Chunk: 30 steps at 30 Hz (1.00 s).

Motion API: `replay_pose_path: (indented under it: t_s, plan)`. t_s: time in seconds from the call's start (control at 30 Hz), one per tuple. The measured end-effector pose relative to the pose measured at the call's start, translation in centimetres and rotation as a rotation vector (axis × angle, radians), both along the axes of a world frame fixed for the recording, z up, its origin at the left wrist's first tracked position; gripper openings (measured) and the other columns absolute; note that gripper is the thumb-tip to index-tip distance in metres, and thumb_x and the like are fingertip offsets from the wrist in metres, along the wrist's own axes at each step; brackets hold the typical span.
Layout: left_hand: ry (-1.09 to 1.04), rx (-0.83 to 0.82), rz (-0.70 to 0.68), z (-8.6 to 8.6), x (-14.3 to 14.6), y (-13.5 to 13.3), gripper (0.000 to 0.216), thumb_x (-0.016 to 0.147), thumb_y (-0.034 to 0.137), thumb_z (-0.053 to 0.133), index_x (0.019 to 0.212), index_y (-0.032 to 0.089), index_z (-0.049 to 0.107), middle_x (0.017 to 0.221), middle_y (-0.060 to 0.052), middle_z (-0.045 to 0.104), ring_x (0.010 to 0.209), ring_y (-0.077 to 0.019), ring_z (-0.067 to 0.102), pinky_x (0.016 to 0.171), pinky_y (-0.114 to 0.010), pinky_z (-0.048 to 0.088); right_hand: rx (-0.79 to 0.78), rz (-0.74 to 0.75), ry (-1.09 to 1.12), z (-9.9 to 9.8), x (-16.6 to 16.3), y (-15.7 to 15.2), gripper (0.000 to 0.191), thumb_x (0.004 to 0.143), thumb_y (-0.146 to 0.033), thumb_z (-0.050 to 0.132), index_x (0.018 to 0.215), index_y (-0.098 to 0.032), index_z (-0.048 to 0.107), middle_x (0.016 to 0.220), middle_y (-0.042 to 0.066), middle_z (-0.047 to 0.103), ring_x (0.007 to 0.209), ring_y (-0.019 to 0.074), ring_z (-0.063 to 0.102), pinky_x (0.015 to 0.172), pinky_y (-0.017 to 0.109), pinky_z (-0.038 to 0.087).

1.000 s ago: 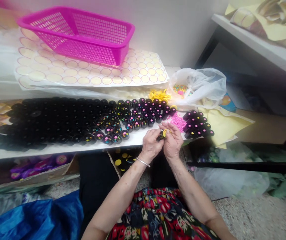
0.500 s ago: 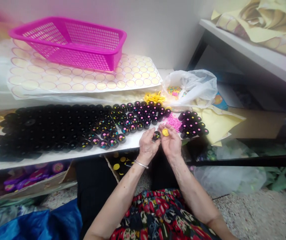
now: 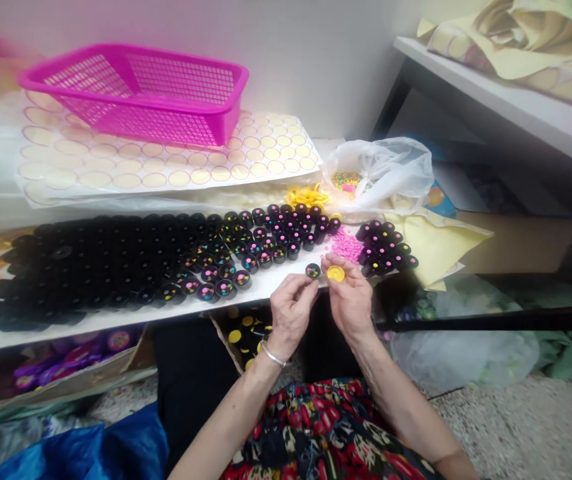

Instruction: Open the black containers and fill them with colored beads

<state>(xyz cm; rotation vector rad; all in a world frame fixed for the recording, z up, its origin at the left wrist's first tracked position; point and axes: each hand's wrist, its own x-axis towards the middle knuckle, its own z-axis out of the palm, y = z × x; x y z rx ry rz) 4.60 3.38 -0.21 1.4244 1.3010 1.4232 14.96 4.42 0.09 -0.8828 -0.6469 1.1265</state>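
View from a head camera, looking down at a seated person's two bare hands at the front edge of a low white board (image 3: 116, 319).

At far left, at 9 o'clock from the hands, a wide field of empty black cups (image 3: 106, 260) covers the board. Behind it, at 11 o'clock, a pink mesh basket (image 3: 136, 93) sits on sheets of round stickers (image 3: 176, 163). Towards the middle, the cups hold coloured beads (image 3: 266, 243).

The left hand (image 3: 290, 315), with a thin bangle at the wrist, has its fingers drawn together and pointing up. A single black cup of beads (image 3: 313, 271) lies at 1 o'clock from this hand, right at the fingertips, open side up. It cannot be told whether the fingers grip it or it rests on the board's edge.

Just beside that cup, at its 3 o'clock and not quite touching it, is a round yellow lid (image 3: 336, 274), lying flat. The right hand (image 3: 352, 303) pinches it between thumb and fingertips, and the lid sits at 11 o'clock from that hand. Cup and lid are both round, so neither has a long axis. The left hand is nearer the cup, the right nearer the lid.

Further right, at 12 o'clock from the right hand, lies a heap of pink beads (image 3: 346, 245), then a small cluster of filled cups (image 3: 385, 248). A clear plastic bag (image 3: 386, 170) of mixed beads sits at 1 o'clock, with yellow paper (image 3: 439, 243) at 2 o'clock.
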Motion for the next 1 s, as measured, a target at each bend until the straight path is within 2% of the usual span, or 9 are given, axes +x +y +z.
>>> replay_pose_path:
  t_s: [0.13, 0.3, 0.5, 0.63, 0.73, 0.83, 0.87, 0.93, 1.0]
  plan:
    - [-0.053, -0.223, -0.171, 1.5, 0.3, -1.9, 0.019, 0.077, 0.032, 0.059, 0.072, 0.016, 0.067, 0.069, -0.001, 0.060, 0.063, -0.0111, 0.053, 0.063, -0.023, 0.043, 0.031, 0.080, -0.171, 0.2, -0.6, -2.9, 0.023, 0.073, -0.015, 0.060, 0.095, -0.019, 0.064, 0.111, 0.008, 0.062, 0.107, 0.0200, 0.056, 0.102, 0.043, 0.036]
    - [-0.048, -0.460, -0.219, 1.4, -0.3, -2.4, 0.029, 0.076, 0.039, 0.058, 0.065, 0.014, 0.065, 0.049, 0.004, 0.046, 0.045, -0.0066, 0.037, 0.044, -0.020, 0.030, 0.036, 0.197, -0.256, -0.5, -0.4, -4.5, 0.026, 0.078, -0.019, 0.057, 0.103, -0.020, 0.064, 0.120, 0.009, 0.058, 0.119, 0.0220, 0.048, 0.106, 0.043, 0.032]
    - [-0.063, -0.471, -0.286, 1.6, -0.9, -0.9, 0.028, 0.075, 0.041, 0.059, 0.066, 0.014, 0.061, 0.056, 0.003, 0.050, 0.050, -0.0069, 0.040, 0.047, -0.020, 0.032, -0.023, 0.368, -0.098, 0.2, 0.4, -3.4, 0.034, 0.075, -0.020, 0.062, 0.109, -0.021, 0.063, 0.125, 0.010, 0.056, 0.117, 0.0227, 0.050, 0.105, 0.045, 0.033]
    - [-0.132, -0.420, -0.268, 3.1, -0.4, 0.8, 0.024, 0.073, 0.037, 0.061, 0.070, 0.014, 0.063, 0.058, 0.003, 0.053, 0.052, -0.0071, 0.043, 0.049, -0.020, 0.035, 0.001, 0.337, -0.095, 1.0, 0.5, -1.1, 0.035, 0.075, -0.022, 0.062, 0.110, -0.020, 0.061, 0.115, 0.009, 0.062, 0.109, 0.0215, 0.056, 0.100, 0.043, 0.040]
    - [-0.143, -0.336, -0.185, 2.9, -0.3, 1.8, 0.019, 0.074, 0.033, 0.060, 0.071, 0.014, 0.063, 0.062, 0.002, 0.056, 0.055, -0.0077, 0.046, 0.054, -0.020, 0.039, 0.138, 0.231, -0.400, 0.6, 0.7, 0.9, 0.032, 0.080, -0.019, 0.054, 0.112, -0.021, 0.059, 0.116, 0.008, 0.060, 0.111, 0.0200, 0.054, 0.100, 0.041, 0.040]
    - [-0.048, -0.272, -0.019, 0.8, -0.4, 2.4, 0.013, 0.070, 0.023, 0.060, 0.081, 0.015, 0.062, 0.069, 0.002, 0.057, 0.058, -0.0078, 0.048, 0.056, -0.020, 0.040, 0.319, 0.140, -0.806, -0.5, 0.9, 2.2, 0.036, 0.081, -0.012, 0.043, 0.113, -0.019, 0.057, 0.124, 0.010, 0.054, 0.119, 0.0200, 0.048, 0.104, 0.042, 0.036]
    - [0.002, -0.260, 0.012, 0.0, -0.4, 2.5, 0.020, 0.067, 0.018, 0.060, 0.087, 0.016, 0.062, 0.072, 0.001, 0.057, 0.056, -0.0071, 0.047, 0.054, -0.019, 0.040, 0.368, 0.137, -0.921, -0.9, 0.9, 2.4, 0.039, 0.081, -0.009, 0.041, 0.116, -0.018, 0.055, 0.126, 0.011, 0.051, 0.121, 0.0203, 0.045, 0.104, 0.043, 0.036]
    - [0.098, -0.222, 0.001, -1.3, -0.4, 2.7, 0.034, 0.062, 0.010, 0.060, 0.095, 0.016, 0.060, 0.080, 0.001, 0.057, 0.054, -0.0058, 0.045, 0.051, -0.019, 0.038, 0.426, 0.154, -1.110, -1.5, 0.9, 2.5, 0.045, 0.079, -0.006, 0.038, 0.122, -0.015, 0.049, 0.130, 0.015, 0.048, 0.124, 0.0218, 0.042, 0.103, 0.044, 0.038]
    - [0.169, -0.167, -0.047, -1.9, -0.2, 2.9, 0.036, 0.061, 0.009, 0.058, 0.096, 0.016, 0.060, 0.084, 0.000, 0.057, 0.056, -0.0065, 0.045, 0.052, -0.019, 0.037, 0.441, 0.182, -1.249, -1.6, 0.9, 2.3, 0.047, 0.078, -0.004, 0.037, 0.124, -0.011, 0.046, 0.131, 0.018, 0.046, 0.126, 0.0234, 0.040, 0.102, 0.044, 0.039]
